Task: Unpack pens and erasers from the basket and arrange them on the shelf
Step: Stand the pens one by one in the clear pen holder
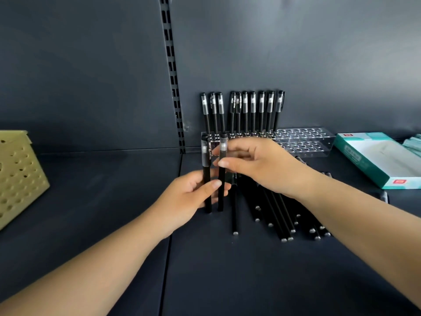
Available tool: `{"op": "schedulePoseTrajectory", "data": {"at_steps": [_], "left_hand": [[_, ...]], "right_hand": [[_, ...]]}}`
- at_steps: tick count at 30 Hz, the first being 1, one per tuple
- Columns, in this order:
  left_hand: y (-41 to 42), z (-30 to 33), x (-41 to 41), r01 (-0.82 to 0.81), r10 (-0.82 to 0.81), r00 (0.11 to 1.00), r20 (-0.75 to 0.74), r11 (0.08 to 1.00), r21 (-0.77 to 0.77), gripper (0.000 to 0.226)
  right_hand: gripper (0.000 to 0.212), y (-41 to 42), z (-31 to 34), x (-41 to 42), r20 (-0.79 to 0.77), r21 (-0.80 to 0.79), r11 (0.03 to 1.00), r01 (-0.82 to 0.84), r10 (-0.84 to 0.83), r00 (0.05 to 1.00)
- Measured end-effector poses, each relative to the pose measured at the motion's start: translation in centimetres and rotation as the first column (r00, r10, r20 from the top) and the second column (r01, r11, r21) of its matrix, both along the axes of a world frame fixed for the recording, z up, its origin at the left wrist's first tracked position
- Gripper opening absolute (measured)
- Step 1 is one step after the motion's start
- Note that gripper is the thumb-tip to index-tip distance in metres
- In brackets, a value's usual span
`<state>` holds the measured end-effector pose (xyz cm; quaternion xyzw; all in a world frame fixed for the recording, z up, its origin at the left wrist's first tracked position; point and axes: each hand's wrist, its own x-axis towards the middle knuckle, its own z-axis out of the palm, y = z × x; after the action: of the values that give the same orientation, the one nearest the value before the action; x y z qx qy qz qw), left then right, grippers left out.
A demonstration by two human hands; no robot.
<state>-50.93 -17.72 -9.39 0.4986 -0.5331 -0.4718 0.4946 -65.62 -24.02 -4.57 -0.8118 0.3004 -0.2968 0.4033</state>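
Pens [207, 179] upright: left fingers [214, 184] pinch one, right fingers [224, 163] other.

Two upright pens [214, 176] in hands [227, 176], seemingly

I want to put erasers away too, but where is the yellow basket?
In the head view, the yellow basket sits at the far left edge of the dark shelf, well left of the left hand and the clear pen holder.
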Motion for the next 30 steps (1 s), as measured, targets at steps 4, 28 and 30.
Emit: {"op": "schedulePoseTrajectory", "data": {"at_steps": [4, 28, 30], "left_hand": [[-0.5, 1.1, -0.6, 0.005, -0.007, 0.997, -0.077, 1.000, -0.031, 0.024], [-13.5, 1.5, -13.5, -0.559, 0.507, 0.827, -0.244, 0.792, -0.246, 0.024], [-13.6, 1.0, -13.3, -0.548, 0.494, 0.831, -0.255, 0.803, -0.232, 0.024]], "right_hand": [[0.019, -0.7, 0.9, -1.6, 0.164, 0.156, 0.988, -0.011, -0.015, 0.986], [0.013, -17.7, 2.5, -10.8, 0.387, 0.004, 0.893, 0.451, -0.417, 0.822], [0.012, -17.7, 2.1, -10.5, 0.363, 0.016, 0.905, 0.426, -0.402, 0.841]]}}
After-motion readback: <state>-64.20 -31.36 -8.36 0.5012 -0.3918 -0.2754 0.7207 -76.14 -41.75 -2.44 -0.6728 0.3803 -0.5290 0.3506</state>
